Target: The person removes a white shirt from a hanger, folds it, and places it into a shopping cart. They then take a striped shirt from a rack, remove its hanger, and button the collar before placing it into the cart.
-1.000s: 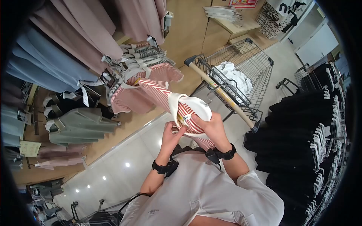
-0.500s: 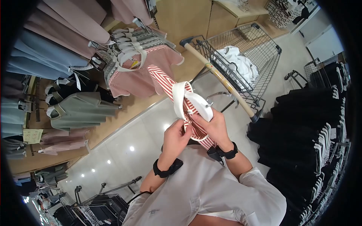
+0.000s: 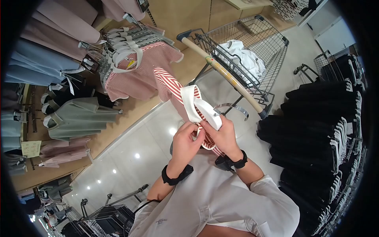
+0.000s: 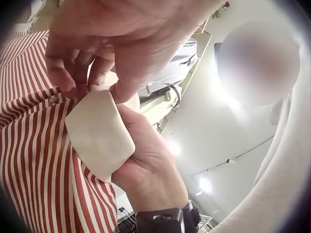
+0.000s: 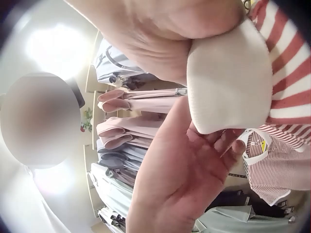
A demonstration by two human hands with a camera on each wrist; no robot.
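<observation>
A red-and-white striped polo shirt (image 3: pixel 167 81) with a white collar (image 3: pixel 190 103) is held up in front of the person's chest. A white hanger (image 3: pixel 210 115) lies inside its neck, its metal hook (image 3: pixel 239 106) pointing right. My left hand (image 3: pixel 186 143) pinches the shirt's front just below the collar. On the other side, my right hand (image 3: pixel 223 136) grips the collar and hanger, thumb on top. One white collar point (image 4: pixel 99 136) hangs between both hands in the left wrist view, with a small button (image 4: pixel 54 100) on the striped placket. Left fingertips are partly hidden behind cloth.
A shopping cart (image 3: pixel 241 59) holding white clothing (image 3: pixel 241 61) stands ahead to the right. Striped shirts (image 3: pixel 142 71) hang on a wall rack at the left, beside green tops (image 3: pixel 81 118). Black garments (image 3: pixel 308 118) fill a rack on the right.
The shirt has turned so its collar stands more upright and the hanger's hook shows to the right. Both hands have shifted slightly, still close together at the neck.
</observation>
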